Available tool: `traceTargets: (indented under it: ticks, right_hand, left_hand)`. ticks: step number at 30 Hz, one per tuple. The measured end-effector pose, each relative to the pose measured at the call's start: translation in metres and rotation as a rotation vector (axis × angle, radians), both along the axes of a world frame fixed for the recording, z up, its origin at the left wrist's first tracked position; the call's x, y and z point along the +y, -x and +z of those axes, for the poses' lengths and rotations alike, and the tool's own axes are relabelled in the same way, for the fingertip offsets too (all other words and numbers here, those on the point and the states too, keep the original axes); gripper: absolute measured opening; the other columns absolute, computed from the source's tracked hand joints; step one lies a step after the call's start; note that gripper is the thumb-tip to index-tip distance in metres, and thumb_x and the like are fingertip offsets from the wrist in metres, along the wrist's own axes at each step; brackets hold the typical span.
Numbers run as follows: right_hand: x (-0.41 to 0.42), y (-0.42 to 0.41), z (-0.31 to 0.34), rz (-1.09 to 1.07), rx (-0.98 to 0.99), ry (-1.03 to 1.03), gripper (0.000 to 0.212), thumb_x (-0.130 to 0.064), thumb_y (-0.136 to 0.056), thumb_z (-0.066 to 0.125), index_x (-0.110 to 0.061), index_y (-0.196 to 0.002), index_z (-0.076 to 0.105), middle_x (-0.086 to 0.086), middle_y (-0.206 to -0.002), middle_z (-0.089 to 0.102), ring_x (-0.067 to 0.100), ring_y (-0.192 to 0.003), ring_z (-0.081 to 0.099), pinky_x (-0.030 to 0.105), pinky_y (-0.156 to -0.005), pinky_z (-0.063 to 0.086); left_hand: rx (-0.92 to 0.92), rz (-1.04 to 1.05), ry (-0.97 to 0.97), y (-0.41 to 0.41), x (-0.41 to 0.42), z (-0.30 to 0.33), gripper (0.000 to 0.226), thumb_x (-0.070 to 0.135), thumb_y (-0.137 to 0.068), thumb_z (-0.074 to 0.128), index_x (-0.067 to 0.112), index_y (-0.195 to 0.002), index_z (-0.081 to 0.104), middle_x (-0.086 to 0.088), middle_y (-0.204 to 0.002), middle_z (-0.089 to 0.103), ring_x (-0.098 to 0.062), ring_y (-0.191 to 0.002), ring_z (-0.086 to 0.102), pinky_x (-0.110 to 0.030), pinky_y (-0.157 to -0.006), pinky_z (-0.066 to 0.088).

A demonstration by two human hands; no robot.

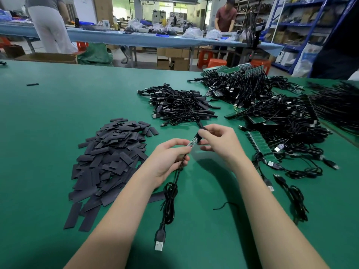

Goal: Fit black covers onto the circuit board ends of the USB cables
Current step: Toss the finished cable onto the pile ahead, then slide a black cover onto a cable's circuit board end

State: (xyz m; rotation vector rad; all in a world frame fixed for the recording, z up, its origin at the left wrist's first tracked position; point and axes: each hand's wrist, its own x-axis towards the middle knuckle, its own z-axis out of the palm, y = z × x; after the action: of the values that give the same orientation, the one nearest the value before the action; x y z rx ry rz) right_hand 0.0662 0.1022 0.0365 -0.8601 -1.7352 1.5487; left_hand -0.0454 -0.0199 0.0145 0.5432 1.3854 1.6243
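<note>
My left hand (168, 158) pinches the circuit board end (192, 143) of a black USB cable (170, 199), whose coil and metal plug (159, 242) hang down toward the green table (48, 117). My right hand (219, 141) pinches a black cover (200, 133) whose lower end sits over the tip of the board, angled up to the right. Most of the small board still shows between my two hands.
A heap of flat black covers (110, 158) lies to the left. Covered cables (180, 105) are piled ahead, and bare cables with green boards (279, 121) spread on the right. Loose cables (293, 193) lie by my right forearm. Two people stand at far benches.
</note>
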Motion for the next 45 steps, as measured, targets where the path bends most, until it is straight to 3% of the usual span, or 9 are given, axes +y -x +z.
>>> traceTargets:
  ticks: [4,7,17,20,24,37,45]
  right_hand:
    - [-0.001,-0.005,0.001,0.117,0.155,0.233,0.003,-0.007,-0.09,0.072,-0.009,-0.091,0.07,0.007,-0.072,0.07,0.017,-0.063,0.066,0.022,-0.061,0.056]
    - [-0.002,-0.007,-0.001,0.206,0.272,0.357,0.01,-0.007,-0.089,0.073,-0.007,-0.099,0.073,0.003,-0.078,0.071,0.013,-0.067,0.068,0.018,-0.066,0.057]
    - [-0.006,-0.001,-0.004,0.28,0.31,0.418,0.027,-0.005,-0.09,0.07,-0.014,-0.116,0.074,0.005,-0.092,0.069,0.02,-0.077,0.071,0.021,-0.072,0.059]
    - [-0.005,-0.001,-0.004,0.25,0.347,0.459,0.028,-0.002,-0.093,0.067,-0.003,-0.12,0.068,0.009,-0.093,0.072,0.02,-0.078,0.072,0.022,-0.072,0.06]
    - [-0.003,-0.001,-0.004,0.198,0.423,0.507,0.02,0.001,-0.089,0.069,0.008,-0.107,0.069,0.013,-0.092,0.074,0.018,-0.081,0.072,0.021,-0.075,0.059]
    - [-0.004,0.003,-0.01,0.142,0.425,0.242,0.009,-0.004,-0.088,0.073,-0.004,-0.096,0.076,0.009,-0.085,0.074,0.016,-0.08,0.069,0.026,-0.082,0.059]
    - [-0.006,-0.001,-0.007,0.167,0.394,0.18,0.01,0.0,-0.089,0.07,-0.001,-0.099,0.074,0.009,-0.084,0.074,0.017,-0.081,0.07,0.027,-0.082,0.058]
  left_hand:
    - [-0.082,-0.024,-0.046,0.002,0.0,0.003,0.012,-0.002,-0.095,0.061,0.006,-0.102,0.067,-0.004,-0.072,0.063,-0.011,-0.057,0.058,-0.018,-0.054,0.05]
    - [-0.157,-0.033,-0.069,0.004,-0.002,0.006,0.013,-0.002,-0.096,0.058,0.007,-0.103,0.064,-0.003,-0.07,0.062,-0.009,-0.055,0.056,-0.016,-0.052,0.049]
    - [-0.252,-0.035,-0.102,0.006,-0.005,0.008,0.011,0.001,-0.097,0.058,0.009,-0.103,0.063,-0.002,-0.069,0.063,-0.007,-0.054,0.056,-0.013,-0.051,0.049]
    - [-0.282,-0.03,-0.102,0.006,-0.006,0.009,0.01,0.003,-0.095,0.06,0.01,-0.099,0.064,-0.003,-0.07,0.063,-0.006,-0.053,0.057,-0.013,-0.05,0.049]
    - [-0.34,-0.041,-0.094,0.007,-0.006,0.01,0.009,0.004,-0.094,0.06,0.01,-0.087,0.062,-0.005,-0.075,0.06,-0.006,-0.054,0.055,-0.011,-0.049,0.048]
    - [-0.441,-0.037,-0.074,0.007,-0.01,0.014,0.003,0.005,-0.091,0.064,0.005,-0.089,0.065,-0.005,-0.076,0.061,-0.006,-0.054,0.054,-0.01,-0.05,0.048]
    - [-0.447,-0.071,-0.075,0.008,-0.013,0.016,0.017,0.006,-0.071,0.071,0.004,-0.087,0.066,-0.006,-0.076,0.061,-0.006,-0.056,0.054,-0.011,-0.049,0.048]
